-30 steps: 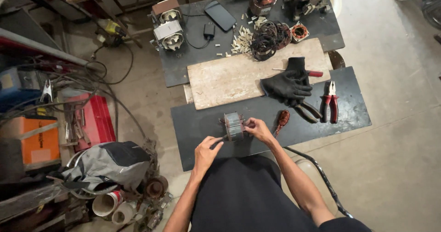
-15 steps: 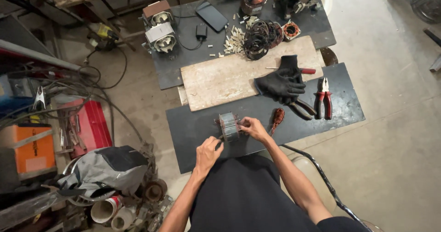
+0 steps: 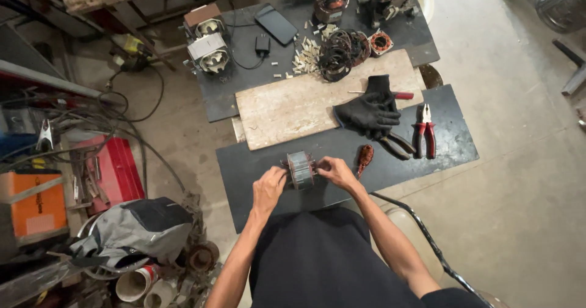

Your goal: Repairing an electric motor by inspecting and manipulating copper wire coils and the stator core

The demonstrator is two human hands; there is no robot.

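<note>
Head view: left hand point(image 3: 269, 187) and right hand point(image 3: 334, 171) both grasp grey motor core point(image 3: 300, 169).

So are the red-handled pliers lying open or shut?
Open: the red-handled pliers lie flat on the dark mat, handles splayed apart, right of the black gloves.

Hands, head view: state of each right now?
Left hand: closed on one end of the motor core.
Right hand: closed on its other end.

A small grey ribbed motor core point(image 3: 300, 169), seemingly cylindrical, lies sideways just above the dark mat.
</note>
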